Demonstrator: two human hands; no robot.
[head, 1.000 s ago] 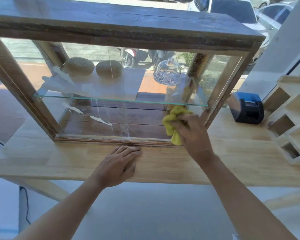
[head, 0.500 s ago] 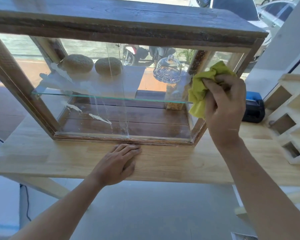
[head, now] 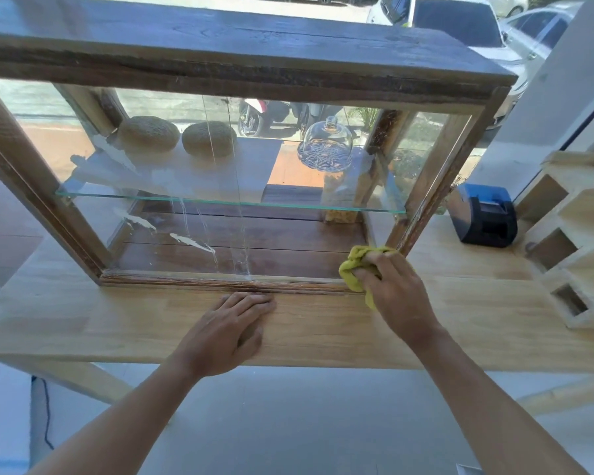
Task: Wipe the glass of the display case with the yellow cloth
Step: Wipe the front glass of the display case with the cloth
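A wooden display case [head: 240, 72] with a glass front [head: 288, 241] stands on a pale wooden counter [head: 93, 317]. My right hand [head: 396, 289] grips the crumpled yellow cloth [head: 352, 269] and presses it against the glass at the case's bottom right corner. White smears streak the lower left and middle of the glass. My left hand [head: 230, 332] lies flat on the counter just in front of the case's bottom frame, fingers together, holding nothing.
Inside, a glass shelf [head: 186, 197] carries two round woven cushions [head: 148, 133] and a cut-glass dome [head: 324, 145]. A blue-and-black device [head: 484, 216] sits on the counter right of the case. Stepped wooden blocks [head: 576, 241] stand at far right. Cars are parked outside.
My right hand swept the cloth from the bottom of the glass up to the top right corner, then back down to the bottom right corner. The left hand stayed put.
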